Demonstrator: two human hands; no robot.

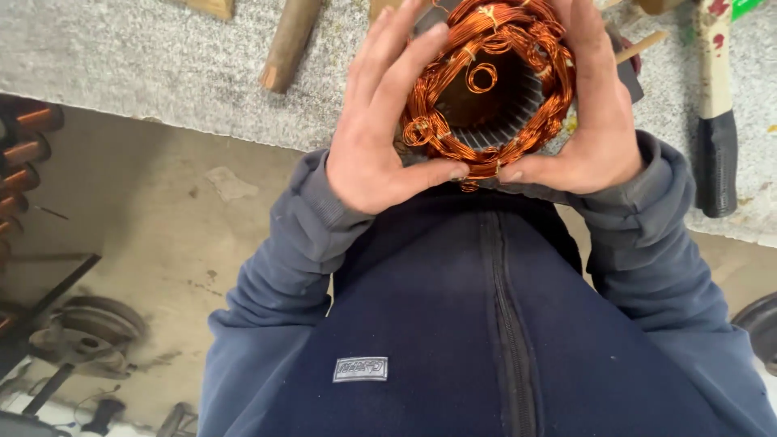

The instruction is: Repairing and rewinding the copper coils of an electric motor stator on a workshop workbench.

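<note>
Workbench: grey speckled stone top (162,57) runs across the upper part of the view, with a dusty concrete floor (186,235) below its edge.
Stator: round motor stator (486,89) with copper wire windings around a dark ribbed bore; it stands at the bench edge, close to the person's chest.
Left hand: left hand (380,137) wraps the left side of the stator, fingers spread up along the coil, thumb pressing on the lower windings.
Right hand: right hand (595,121) wraps the right side in the same way, thumb tip just beside the left thumb.
Clothing: dark blue zipped vest (453,324) over grey-blue sleeves.
Bench tools: wooden handle (287,44) lies left of the hands; hammer with black grip (716,137) lies right.
Floor left: copper coils (24,154) and a metal pulley (93,324).
</note>
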